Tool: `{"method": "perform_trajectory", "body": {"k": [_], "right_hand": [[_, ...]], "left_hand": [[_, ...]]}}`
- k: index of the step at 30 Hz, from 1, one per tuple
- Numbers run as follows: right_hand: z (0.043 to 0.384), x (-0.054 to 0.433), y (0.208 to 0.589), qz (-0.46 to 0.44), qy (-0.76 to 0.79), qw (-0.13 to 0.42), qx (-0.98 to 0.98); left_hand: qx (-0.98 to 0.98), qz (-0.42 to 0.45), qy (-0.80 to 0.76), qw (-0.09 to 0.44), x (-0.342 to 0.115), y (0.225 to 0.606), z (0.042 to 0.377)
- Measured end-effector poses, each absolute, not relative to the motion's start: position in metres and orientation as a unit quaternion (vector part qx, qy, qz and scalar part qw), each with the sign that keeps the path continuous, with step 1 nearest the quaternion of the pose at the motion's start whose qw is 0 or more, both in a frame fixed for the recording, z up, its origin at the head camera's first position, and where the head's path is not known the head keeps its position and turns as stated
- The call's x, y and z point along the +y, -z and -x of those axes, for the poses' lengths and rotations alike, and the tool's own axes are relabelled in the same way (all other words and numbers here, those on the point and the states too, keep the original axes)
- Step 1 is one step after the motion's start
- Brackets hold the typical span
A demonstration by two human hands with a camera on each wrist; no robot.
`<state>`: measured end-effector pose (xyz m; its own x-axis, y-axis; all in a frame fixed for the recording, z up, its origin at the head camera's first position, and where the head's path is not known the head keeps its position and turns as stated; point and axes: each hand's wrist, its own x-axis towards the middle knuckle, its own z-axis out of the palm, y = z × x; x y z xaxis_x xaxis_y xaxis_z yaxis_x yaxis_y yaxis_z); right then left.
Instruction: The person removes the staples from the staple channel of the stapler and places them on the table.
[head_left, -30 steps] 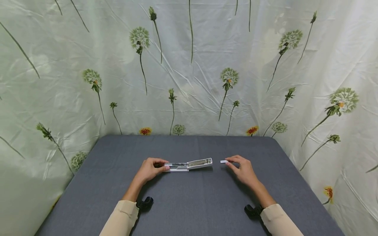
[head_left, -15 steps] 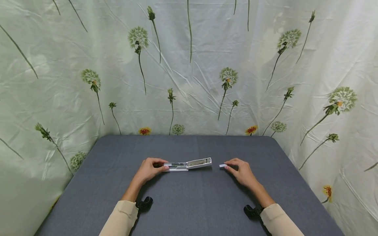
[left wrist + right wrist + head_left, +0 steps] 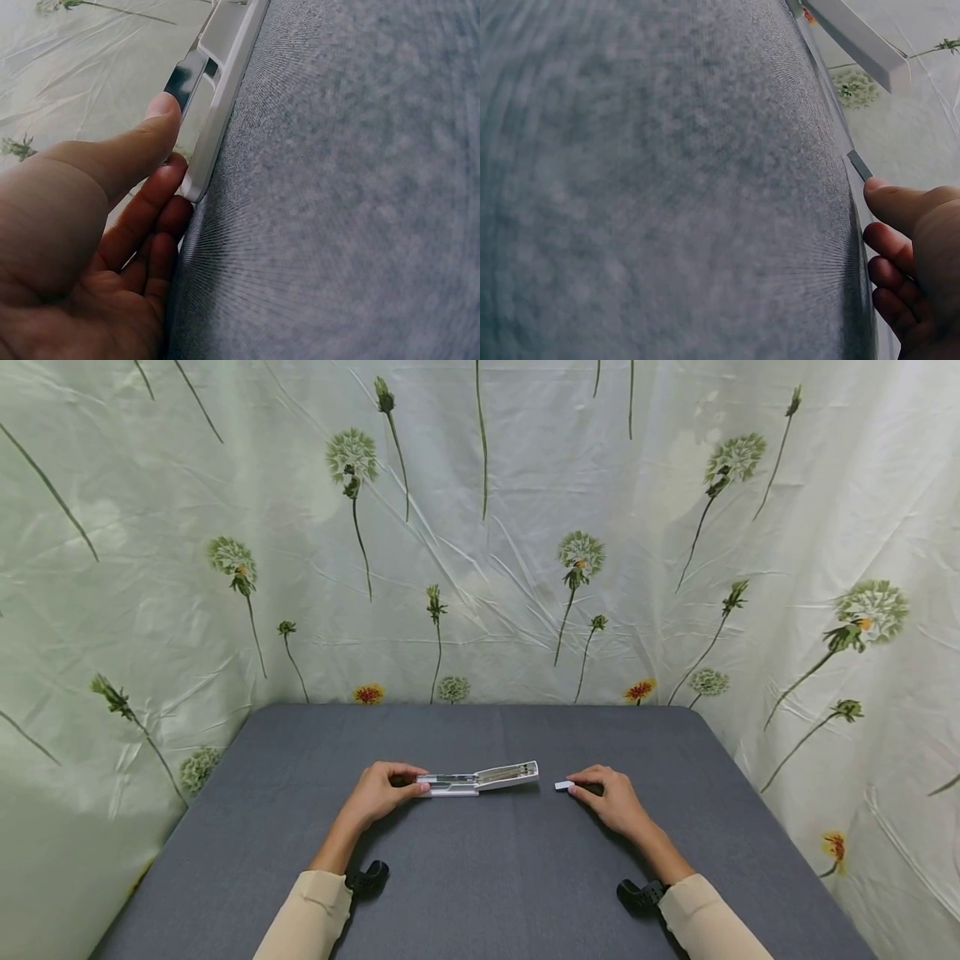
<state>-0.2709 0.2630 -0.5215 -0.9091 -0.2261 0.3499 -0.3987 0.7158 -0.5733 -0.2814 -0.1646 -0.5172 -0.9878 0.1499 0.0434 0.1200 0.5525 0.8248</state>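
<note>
A white stapler (image 3: 453, 792) lies on the table, its top cover (image 3: 508, 775) swung back to the right and its metal magazine (image 3: 450, 778) exposed. My left hand (image 3: 381, 793) grips the stapler's left end. In the left wrist view the thumb (image 3: 161, 112) presses on the metal part, while the fingers curl near the end of the white base (image 3: 225, 97). Between thumb and fingers, my right hand (image 3: 615, 797) pinches a short strip of staples (image 3: 562, 786), just right of the cover's end. Seen from the right wrist, the strip (image 3: 860, 165) sticks out past the thumb tip, low over the table.
A dark grey cloth covers the table (image 3: 480, 877). Behind it and at the sides hangs a pale curtain (image 3: 495, 568) printed with flowers. Black camera mounts (image 3: 367, 878) sit at both wrists.
My right hand has come down and slightly left with the strip of staples, toward the tabletop. My left hand and the stapler have stayed in place.
</note>
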Motion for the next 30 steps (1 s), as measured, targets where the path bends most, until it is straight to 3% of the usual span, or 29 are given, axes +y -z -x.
{"method": "perform_trajectory", "body": {"k": [30], "right_hand": [[0.2695, 0.2613, 0.523, -0.169, -0.314, 0.102, -0.929]], "left_hand": [[0.873, -0.075, -0.48, 0.026, -0.1646, 0.5168, 0.2817]]}}
